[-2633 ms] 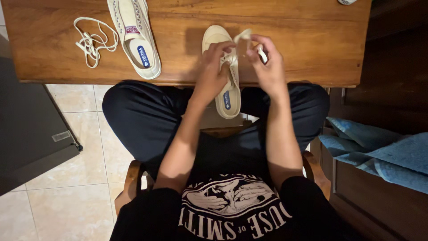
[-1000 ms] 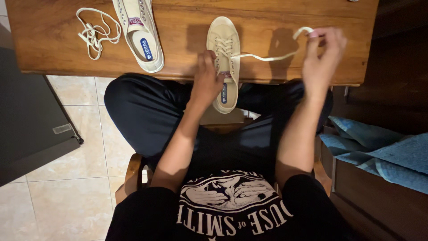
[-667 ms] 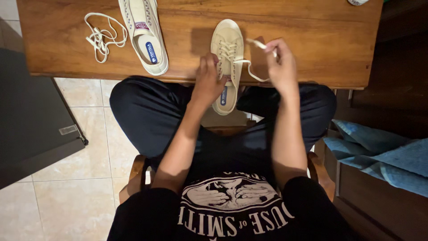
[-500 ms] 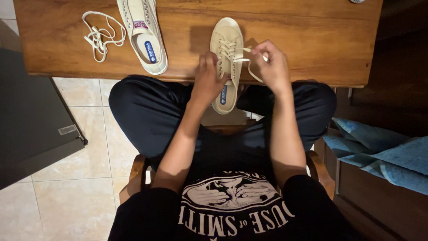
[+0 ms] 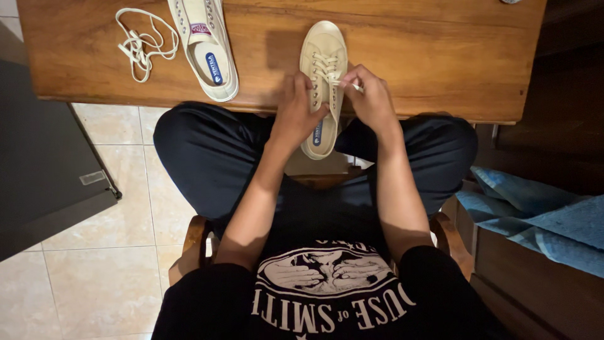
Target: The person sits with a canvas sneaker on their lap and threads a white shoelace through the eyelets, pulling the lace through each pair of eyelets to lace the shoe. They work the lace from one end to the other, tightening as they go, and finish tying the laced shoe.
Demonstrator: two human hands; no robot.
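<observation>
A cream canvas sneaker (image 5: pixel 323 50) lies toe-away on the wooden table (image 5: pixel 440 56), its heel hanging over the near edge. Its white lace (image 5: pixel 327 65) is threaded through the front eyelets. My left hand (image 5: pixel 294 113) grips the shoe's left side near the tongue. My right hand (image 5: pixel 371 97) pinches the free end of the lace at the shoe's right eyelet row.
A second cream sneaker (image 5: pixel 204 44) without a lace lies at the left of the table, with a loose white lace (image 5: pixel 141 41) bunched beside it. A dark panel (image 5: pixel 38 170) stands on the tiled floor at left. Blue cloth (image 5: pixel 535 220) lies at right.
My right hand had pulled the lace far out to the right. It has come back to the shoe's eyelets with the lace end. My left hand stayed on the shoe.
</observation>
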